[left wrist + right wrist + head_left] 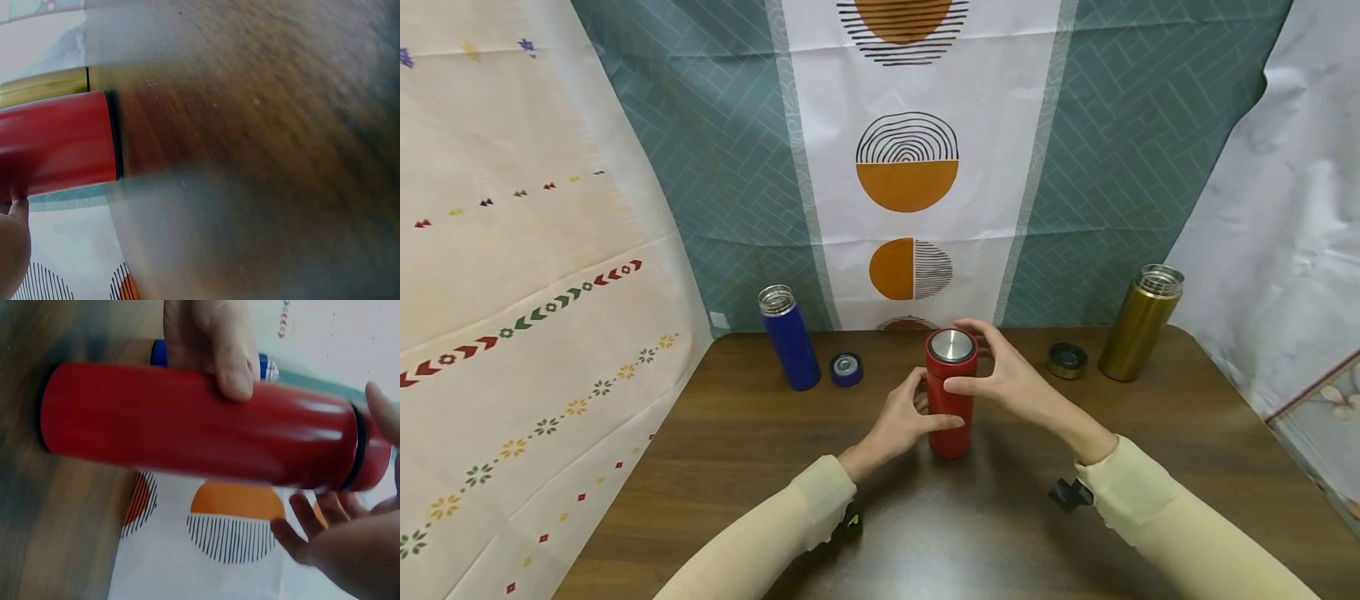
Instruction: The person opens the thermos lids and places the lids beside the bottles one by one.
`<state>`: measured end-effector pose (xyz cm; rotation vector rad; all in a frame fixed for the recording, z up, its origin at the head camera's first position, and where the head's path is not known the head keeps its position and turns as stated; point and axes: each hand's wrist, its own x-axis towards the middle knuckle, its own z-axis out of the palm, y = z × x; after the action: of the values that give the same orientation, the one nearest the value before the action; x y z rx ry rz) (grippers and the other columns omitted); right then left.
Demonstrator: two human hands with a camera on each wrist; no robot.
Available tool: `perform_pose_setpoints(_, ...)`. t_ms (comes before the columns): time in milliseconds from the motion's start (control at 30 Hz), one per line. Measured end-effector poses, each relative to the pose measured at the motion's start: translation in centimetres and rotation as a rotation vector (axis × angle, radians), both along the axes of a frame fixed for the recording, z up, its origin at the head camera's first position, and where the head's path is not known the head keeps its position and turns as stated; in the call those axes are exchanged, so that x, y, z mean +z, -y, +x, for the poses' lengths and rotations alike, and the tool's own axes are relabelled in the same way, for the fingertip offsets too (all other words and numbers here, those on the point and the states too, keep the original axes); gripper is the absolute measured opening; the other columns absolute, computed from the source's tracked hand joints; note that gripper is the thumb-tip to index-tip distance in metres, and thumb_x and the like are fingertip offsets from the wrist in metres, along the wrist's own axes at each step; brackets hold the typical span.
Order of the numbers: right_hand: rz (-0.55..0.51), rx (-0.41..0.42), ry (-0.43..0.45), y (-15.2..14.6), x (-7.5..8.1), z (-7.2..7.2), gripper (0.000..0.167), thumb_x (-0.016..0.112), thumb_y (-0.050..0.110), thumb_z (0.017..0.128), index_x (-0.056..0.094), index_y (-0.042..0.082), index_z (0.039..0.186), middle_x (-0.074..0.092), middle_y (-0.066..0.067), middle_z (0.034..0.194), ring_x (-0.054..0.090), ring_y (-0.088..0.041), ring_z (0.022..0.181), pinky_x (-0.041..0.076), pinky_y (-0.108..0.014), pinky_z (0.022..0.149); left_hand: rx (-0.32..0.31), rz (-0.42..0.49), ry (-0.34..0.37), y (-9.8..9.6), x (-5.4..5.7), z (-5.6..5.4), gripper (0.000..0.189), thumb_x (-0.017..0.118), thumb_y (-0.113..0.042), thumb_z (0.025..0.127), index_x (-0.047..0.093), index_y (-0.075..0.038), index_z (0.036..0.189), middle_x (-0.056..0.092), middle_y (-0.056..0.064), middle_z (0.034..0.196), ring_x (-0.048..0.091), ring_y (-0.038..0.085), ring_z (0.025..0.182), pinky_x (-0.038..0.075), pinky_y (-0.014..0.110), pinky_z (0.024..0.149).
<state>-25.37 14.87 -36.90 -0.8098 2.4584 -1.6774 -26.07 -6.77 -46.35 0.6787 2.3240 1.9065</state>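
Observation:
A red vacuum flask (951,429) stands upright at the middle of the wooden table, topped by a red lid (377,456) with a steel disc on top and a black band below it. My left hand (901,417) grips the flask's body, thumb across the front and fingers partly hidden behind. Around the lid, my right hand (1007,375) has its fingers spread, the thumb in front and the other fingers on the far side. In the right wrist view, a gap shows between that thumb and the lid.
A blue flask (792,346) without a lid stands at the back left, its blue lid (846,369) beside it. On the back right are a lidless gold flask (1138,325) and its gold lid (1067,361). A patterned curtain (722,167) hangs behind the table (737,433).

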Motion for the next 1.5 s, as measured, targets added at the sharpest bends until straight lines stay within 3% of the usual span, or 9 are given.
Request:
perform_pose_setpoints(133,0.001,-0.045,-0.025,0.4,0.3,0.2,0.074,0.084,0.028,0.089,0.043,0.013,0.149,0.053,-0.011,0.144,0.052,-0.036,0.129,0.050,-0.052,0.100,-0.003,-0.006,-0.001,0.0,0.1,0.0,0.062,0.088,-0.018,0.086,0.052,-0.016,0.136,0.061,0.003,0.134,0.065,0.022,0.127,0.053,0.035,0.104)
perform_pose_setpoints(367,-0.063,0.096,0.090,-0.2,0.7,-0.3,0.072,0.079,0.022,0.092,0.043,0.015,0.154,0.054,-0.011,0.145,0.048,-0.037,0.135,0.046,-0.058,0.107,-0.006,0.002,-0.009,0.1,-0.1,-0.1,0.062,0.089,-0.017,0.085,0.052,-0.014,0.135,0.061,0.004,0.132,0.066,0.023,0.126,0.053,0.035,0.104)
perform_pose_setpoints(567,0.013,-0.035,0.008,0.5,0.2,0.4,0.087,0.083,0.032,0.089,0.033,0.014,0.158,0.046,-0.011,0.152,0.046,-0.037,0.136,0.049,-0.057,0.104,-0.008,0.008,-0.014,0.1,-0.1,-0.1,0.061,0.088,-0.017,0.085,0.053,-0.013,0.135,0.061,0.005,0.132,0.066,0.023,0.125,0.053,0.035,0.104)
perform_pose_setpoints(733,0.041,-0.130,-0.033,1.1,0.3,0.7,0.080,0.085,0.031,0.087,0.039,0.011,0.150,0.051,-0.013,0.144,0.050,-0.036,0.129,0.050,-0.056,0.101,-0.015,0.010,-0.005,0.0,0.0,-0.1,0.061,0.088,-0.017,0.085,0.053,-0.014,0.135,0.061,0.005,0.133,0.066,0.022,0.125,0.054,0.035,0.103)
perform_pose_setpoints(1000,0.011,-0.013,0.001,0.4,0.6,0.3,0.075,0.083,0.029,0.090,0.044,0.015,0.152,0.054,-0.011,0.145,0.049,-0.038,0.132,0.048,-0.059,0.102,-0.010,0.003,-0.003,0.0,0.2,0.1,0.061,0.088,-0.017,0.086,0.052,-0.015,0.136,0.061,0.004,0.134,0.066,0.024,0.126,0.054,0.036,0.104)
perform_pose_setpoints(1167,0.023,-0.097,-0.026,1.2,0.2,0.8,0.085,0.086,0.031,0.086,0.037,0.013,0.153,0.047,-0.011,0.147,0.048,-0.035,0.131,0.048,-0.059,0.104,-0.008,0.004,-0.007,0.1,0.2,0.2,0.061,0.089,-0.017,0.085,0.053,-0.015,0.134,0.062,0.004,0.133,0.066,0.023,0.125,0.054,0.035,0.103)
perform_pose_setpoints(1300,0.029,-0.167,-0.065,1.9,0.1,0.9,0.080,0.086,0.030,0.087,0.041,0.007,0.148,0.051,-0.014,0.141,0.051,-0.034,0.126,0.049,-0.055,0.103,-0.007,0.005,-0.005,0.1,0.2,0.2,0.060,0.089,-0.016,0.085,0.053,-0.015,0.133,0.062,0.004,0.133,0.066,0.022,0.125,0.054,0.035,0.103)
perform_pose_setpoints(1400,0.046,-0.163,-0.066,1.7,0.3,0.8,0.075,0.085,0.031,0.087,0.045,0.009,0.146,0.053,-0.012,0.140,0.052,-0.034,0.125,0.049,-0.056,0.102,-0.008,0.006,0.001,0.1,0.1,0.2,0.060,0.089,-0.016,0.085,0.053,-0.016,0.133,0.062,0.003,0.133,0.066,0.022,0.125,0.054,0.036,0.103)
perform_pose_setpoints(1500,0.056,-0.093,-0.044,1.0,0.8,0.5,0.071,0.084,0.030,0.088,0.047,0.013,0.147,0.055,-0.010,0.140,0.052,-0.033,0.125,0.048,-0.059,0.101,-0.011,0.008,0.007,0.1,0.1,0.2,0.061,0.089,-0.016,0.085,0.053,-0.015,0.134,0.062,0.003,0.133,0.066,0.023,0.125,0.054,0.037,0.103)
